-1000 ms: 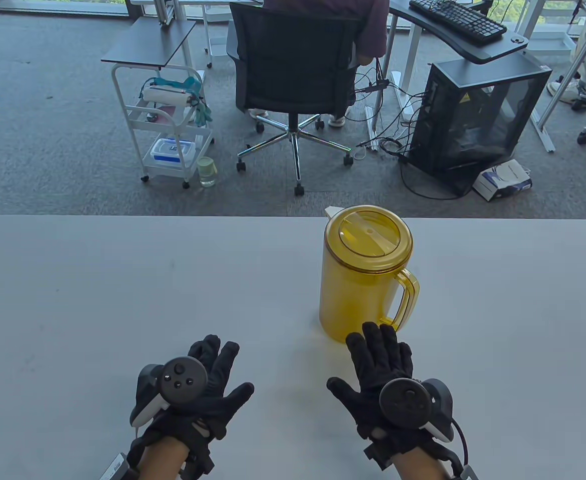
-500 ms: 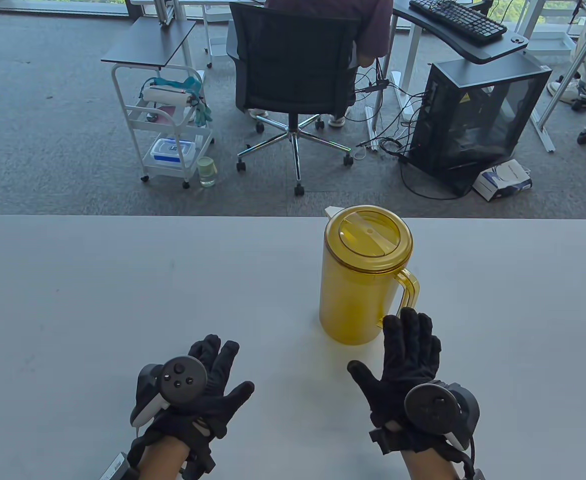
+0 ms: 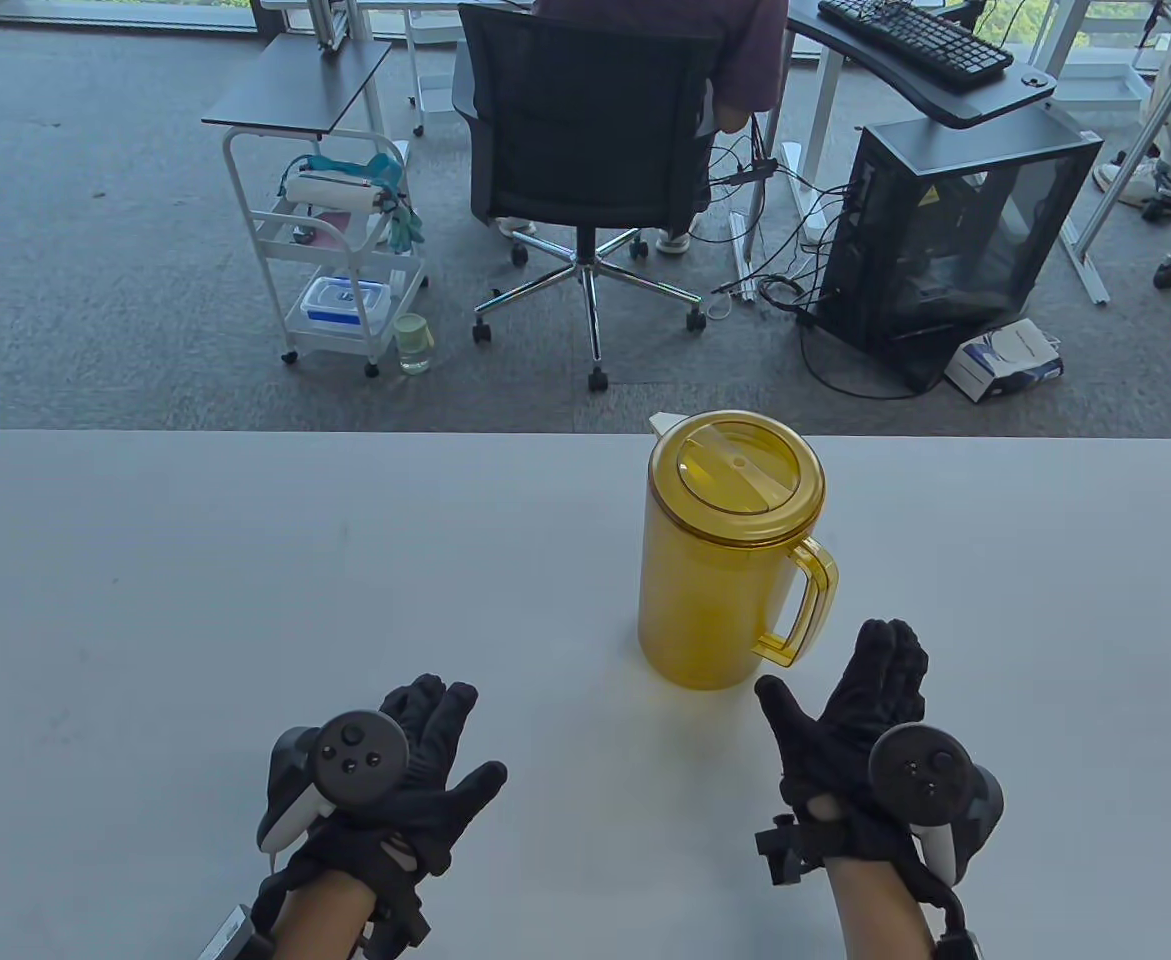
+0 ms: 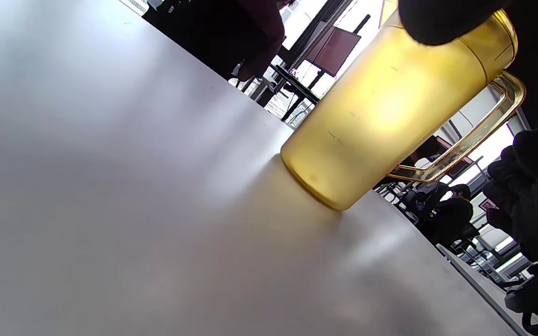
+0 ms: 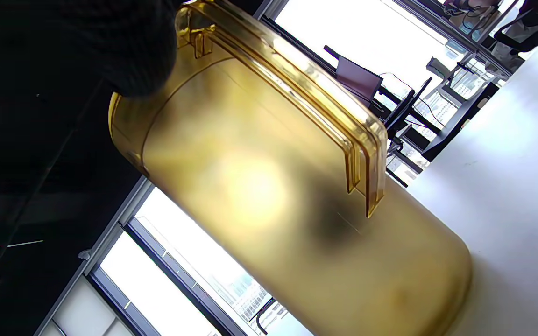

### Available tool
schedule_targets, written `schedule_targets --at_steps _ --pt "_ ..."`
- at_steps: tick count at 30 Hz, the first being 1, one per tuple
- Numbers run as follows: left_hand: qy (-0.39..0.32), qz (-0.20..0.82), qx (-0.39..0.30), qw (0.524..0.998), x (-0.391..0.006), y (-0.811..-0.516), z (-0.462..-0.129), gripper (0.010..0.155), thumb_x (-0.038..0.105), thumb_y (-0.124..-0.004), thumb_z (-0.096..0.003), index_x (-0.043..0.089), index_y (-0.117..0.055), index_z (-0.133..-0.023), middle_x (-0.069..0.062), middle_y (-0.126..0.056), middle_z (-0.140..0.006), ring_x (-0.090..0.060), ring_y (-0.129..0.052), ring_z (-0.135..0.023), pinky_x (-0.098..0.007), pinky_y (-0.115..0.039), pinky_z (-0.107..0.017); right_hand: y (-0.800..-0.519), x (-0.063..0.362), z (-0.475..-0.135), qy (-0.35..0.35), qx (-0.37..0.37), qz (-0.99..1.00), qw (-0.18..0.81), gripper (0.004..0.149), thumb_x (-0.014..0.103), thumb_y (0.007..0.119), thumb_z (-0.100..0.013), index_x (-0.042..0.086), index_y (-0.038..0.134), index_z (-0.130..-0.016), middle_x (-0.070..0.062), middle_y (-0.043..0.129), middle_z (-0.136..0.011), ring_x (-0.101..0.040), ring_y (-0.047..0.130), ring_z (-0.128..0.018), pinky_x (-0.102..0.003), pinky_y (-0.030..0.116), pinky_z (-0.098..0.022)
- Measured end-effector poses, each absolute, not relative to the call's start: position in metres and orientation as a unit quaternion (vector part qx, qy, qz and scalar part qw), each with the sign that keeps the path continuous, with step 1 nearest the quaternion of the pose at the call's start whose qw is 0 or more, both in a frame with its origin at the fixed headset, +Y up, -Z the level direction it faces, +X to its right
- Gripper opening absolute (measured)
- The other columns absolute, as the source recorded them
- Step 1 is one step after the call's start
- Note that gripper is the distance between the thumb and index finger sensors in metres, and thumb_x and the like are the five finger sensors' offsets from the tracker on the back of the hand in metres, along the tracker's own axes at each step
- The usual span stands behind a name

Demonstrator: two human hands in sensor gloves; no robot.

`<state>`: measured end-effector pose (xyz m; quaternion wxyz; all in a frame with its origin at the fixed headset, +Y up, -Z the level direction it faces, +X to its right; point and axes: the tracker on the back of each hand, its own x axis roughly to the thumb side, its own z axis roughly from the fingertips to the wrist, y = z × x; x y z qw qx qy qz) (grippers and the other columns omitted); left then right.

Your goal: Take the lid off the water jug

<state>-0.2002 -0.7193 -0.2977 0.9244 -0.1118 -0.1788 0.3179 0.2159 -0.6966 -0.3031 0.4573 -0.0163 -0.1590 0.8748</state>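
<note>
A yellow translucent water jug (image 3: 715, 590) stands upright on the grey table (image 3: 245, 600), right of centre, its handle (image 3: 810, 600) turned to the right and toward me. Its round yellow lid (image 3: 737, 468) sits on top, with a white spout tab at the far left rim. My right hand (image 3: 850, 700) hovers just near-right of the handle, fingers straight, thumb spread, holding nothing. My left hand (image 3: 425, 740) rests flat on the table at the lower left, fingers extended, well apart from the jug. The jug (image 5: 297, 210) fills the right wrist view; the jug (image 4: 390, 107) also shows in the left wrist view.
Beyond the table's far edge are an office chair (image 3: 585, 150) with a seated person, a white trolley (image 3: 335, 250), a glass jar (image 3: 413, 343) on the floor and a black computer case (image 3: 955, 240).
My right hand has slid to the right from in front of the jug's base to beside the handle and has rolled partly onto its side. The left hand and jug have stayed put.
</note>
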Motion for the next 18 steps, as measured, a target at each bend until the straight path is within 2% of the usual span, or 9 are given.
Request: schedule_targets --at_steps 2,6,9,11,13,15,18 --pt "-0.178 0.318 -0.113 0.924 -0.201 -0.72 -0.298 0.089 0.069 -0.062 -0.055 0.014 -0.028 -0.116 -0.033 -0.021 -0.12 -0.063 -0.021 -0.105 -0.077 -0.034 -0.063 -0.699 0.218 -0.314 -0.138 -0.031 0.857 0.496 0.109 0.061 0.075 -0.051 -0.005 0.006 -0.104 -0.035 0.002 -0.106 -0.061 0.004 -0.095 -0.075 0.018 -0.06" --pt "-0.181 0.321 -0.118 0.922 -0.199 -0.72 -0.298 0.089 0.069 -0.062 -0.0551 0.014 -0.028 -0.116 -0.033 -0.023 -0.121 -0.063 -0.023 -0.105 -0.077 -0.035 -0.063 -0.703 0.219 -0.336 -0.163 -0.051 0.82 0.546 0.104 0.055 0.079 -0.05 -0.005 0.015 -0.105 -0.034 0.012 -0.108 -0.063 0.016 -0.097 -0.074 0.026 -0.061" --pt "-0.183 0.319 -0.122 0.922 -0.199 -0.72 -0.297 0.089 0.069 -0.062 -0.0551 0.014 -0.028 -0.116 -0.033 -0.023 -0.12 -0.063 -0.023 -0.105 -0.077 -0.034 -0.063 -0.704 0.22 -0.347 -0.207 -0.051 0.778 0.591 0.094 0.051 0.085 -0.048 -0.003 0.035 -0.106 -0.03 0.036 -0.109 -0.061 0.045 -0.097 -0.073 0.04 -0.061" --pt "-0.184 0.32 -0.123 0.921 -0.198 -0.72 -0.298 0.089 0.069 -0.062 -0.0552 0.014 -0.028 -0.116 -0.033 -0.023 -0.12 -0.063 -0.023 -0.105 -0.077 -0.034 -0.063 -0.708 0.221 -0.352 -0.246 -0.076 0.704 0.662 0.081 0.045 0.09 -0.046 0.002 0.051 -0.102 -0.023 0.056 -0.104 -0.053 0.064 -0.092 -0.07 0.049 -0.061" --pt "-0.185 0.323 -0.123 0.92 -0.198 -0.72 -0.298 0.089 0.069 -0.062 -0.0552 0.014 -0.028 -0.116 -0.033 -0.023 -0.121 -0.063 -0.023 -0.105 -0.077 -0.033 -0.063 -0.713 0.222 -0.361 -0.232 -0.085 0.636 0.731 0.062 0.037 0.093 -0.044 0.009 0.068 -0.093 -0.016 0.076 -0.093 -0.044 0.079 -0.083 -0.069 0.055 -0.06" --pt "-0.187 0.326 -0.125 0.918 -0.198 -0.72 -0.298 0.089 0.069 -0.061 -0.0552 0.014 -0.028 -0.116 -0.033 -0.023 -0.121 -0.063 -0.023 -0.105 -0.078 -0.033 -0.063 -0.712 0.221 -0.365 -0.227 -0.075 0.636 0.734 0.051 0.034 0.093 -0.045 0.012 0.074 -0.087 -0.011 0.083 -0.084 -0.04 0.082 -0.076 -0.071 0.053 -0.06" --pt "-0.189 0.334 -0.129 0.914 -0.198 -0.72 -0.297 0.089 0.069 -0.061 -0.0552 0.014 -0.028 -0.116 -0.033 -0.022 -0.12 -0.064 -0.023 -0.105 -0.078 -0.033 -0.063 -0.712 0.218 -0.364 -0.244 -0.047 0.644 0.723 0.045 0.034 0.092 -0.045 0.014 0.074 -0.082 -0.007 0.084 -0.075 -0.035 0.086 -0.065 -0.068 0.058 -0.058"
